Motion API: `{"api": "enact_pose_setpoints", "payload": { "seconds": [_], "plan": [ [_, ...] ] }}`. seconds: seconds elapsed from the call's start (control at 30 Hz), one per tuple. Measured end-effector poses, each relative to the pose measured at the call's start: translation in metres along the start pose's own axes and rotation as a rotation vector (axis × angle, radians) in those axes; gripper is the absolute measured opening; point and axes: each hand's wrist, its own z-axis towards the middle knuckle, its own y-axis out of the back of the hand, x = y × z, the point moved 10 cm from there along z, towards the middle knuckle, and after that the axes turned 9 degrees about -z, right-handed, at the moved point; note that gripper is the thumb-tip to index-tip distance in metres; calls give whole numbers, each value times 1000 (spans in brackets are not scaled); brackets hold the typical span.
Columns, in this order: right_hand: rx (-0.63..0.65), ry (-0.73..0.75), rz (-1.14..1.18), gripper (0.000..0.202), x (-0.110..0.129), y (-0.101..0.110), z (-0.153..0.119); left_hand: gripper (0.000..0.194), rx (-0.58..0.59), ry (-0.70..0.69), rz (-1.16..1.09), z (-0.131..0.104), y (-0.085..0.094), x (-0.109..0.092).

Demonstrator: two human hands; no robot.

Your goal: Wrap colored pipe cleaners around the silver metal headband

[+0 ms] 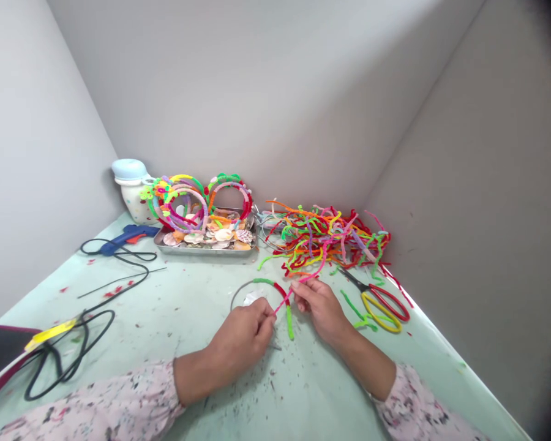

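Observation:
A pink pipe cleaner (322,263) is stretched between my two hands over the table. My left hand (245,334) is closed on its near end. With thumb and fingertips, my right hand (316,301) pinches it farther along, and its free end points up toward the pile. Beneath the hands lies a thin headband (262,281), partly wrapped in green and red fuzzy sections, with bare metal on its left side. Part of that headband is hidden by my left hand.
Behind are a heap of coloured pipe cleaners (349,236), a metal tray (206,250) of shells with decorated headbands (183,205), and a white jar (135,196). Scissors (379,303) lie at right. A blue glue gun (128,237) and its black cord (85,343) lie at left.

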Motion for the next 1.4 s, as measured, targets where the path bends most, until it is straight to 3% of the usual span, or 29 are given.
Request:
{"api": "enact_pose_setpoints", "payload": {
  "seconds": [0.27, 0.47, 0.53, 0.63, 0.8, 0.97, 1.2, 1.4],
  "plan": [
    [-122, -52, -61, 32, -3, 10, -1, 19, -67, -136, 600, -2, 5, -14],
    [-135, -90, 11, 29, -6, 10, -2, 21, -67, -159, 645, -3, 5, -15],
    [-127, -92, 30, 29, -7, 10, -1, 20, -73, -135, 543, -2, 7, -14],
    [-57, -58, 26, 31, -5, 7, 1, 19, -42, -65, 177, -2, 6, -7],
    [-7, 27, 27, 32, -1, 5, 1, 27, 167, 182, -599, -1, -22, 12],
    [-31, 34, 84, 31, -2, 8, 1, 30, 235, 344, -1012, 1, -33, 17],
    [-43, 36, 89, 31, -1, 8, 1, 22, 351, 383, -1104, -6, -40, 8],
    [-57, -11, 112, 33, -2, 8, 0, 16, 357, 364, -844, -7, -43, 12]
  ]
}}
